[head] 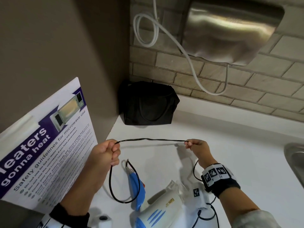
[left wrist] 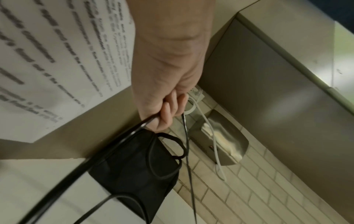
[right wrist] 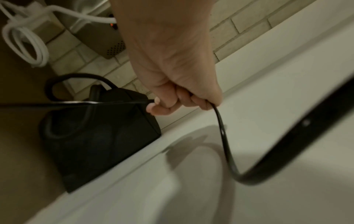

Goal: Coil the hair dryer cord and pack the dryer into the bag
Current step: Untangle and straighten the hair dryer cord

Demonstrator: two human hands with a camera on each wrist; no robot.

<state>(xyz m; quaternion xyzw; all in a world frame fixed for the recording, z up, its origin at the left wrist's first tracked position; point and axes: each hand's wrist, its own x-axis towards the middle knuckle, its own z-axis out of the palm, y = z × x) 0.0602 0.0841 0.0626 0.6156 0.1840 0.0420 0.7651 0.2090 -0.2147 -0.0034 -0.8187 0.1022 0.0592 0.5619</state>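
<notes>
**Cord pulled straight between two fists above the hair dryer**

The hair dryer lies on its side on the white counter, just below the person's wrists. Its long body runs from the blue grille end nearest the person up and away toward the clear nozzle, which points toward the right wrist. Its blue folding handle juts away toward the wall. Small yellow lettering on the white body is too blurred to read.

The black cord leaves the handle, loops on the counter beside the dryer, and rises into the left hand, whose fingers are curled tight around it. From there it runs nearly level, above the dryer, to the right hand, which pinches it between thumb and curled fingers. More cord hangs below that hand and trails past the dryer.

Beyond the dryer, in the corner, a black bag stands against the brick-tile wall. Left of the dryer a poster reads "gonna heat" and "Safety guidelines for microwave use".
</notes>
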